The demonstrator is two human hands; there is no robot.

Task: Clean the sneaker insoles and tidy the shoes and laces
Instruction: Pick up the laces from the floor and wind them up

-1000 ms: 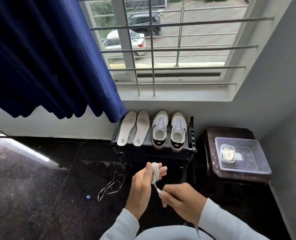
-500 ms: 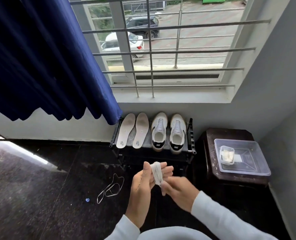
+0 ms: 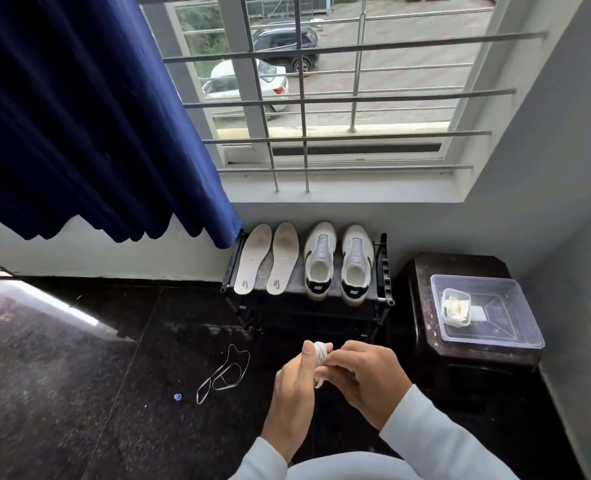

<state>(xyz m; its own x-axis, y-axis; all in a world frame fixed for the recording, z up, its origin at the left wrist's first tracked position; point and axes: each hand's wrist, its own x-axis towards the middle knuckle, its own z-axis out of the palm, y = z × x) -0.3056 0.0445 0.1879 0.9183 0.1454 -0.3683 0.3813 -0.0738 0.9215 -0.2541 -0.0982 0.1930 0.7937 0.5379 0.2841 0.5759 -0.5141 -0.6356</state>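
A white lace is wound in a bundle around the fingers of my left hand. My right hand presses against the bundle from the right, pinching its loose end. A second lace lies in loose loops on the dark floor, left of my hands. Two white insoles lie side by side on the black shoe rack. The pair of white sneakers stands beside them on the right, heels toward me, with no laces.
A dark wooden stool stands right of the rack and carries a clear plastic box with a small tub inside. A small blue cap lies on the floor. A blue curtain hangs at the left of the barred window.
The hanging tail of the lace has been wound onto my left fingers. My right hand moved up from below until it closed against the bundle.
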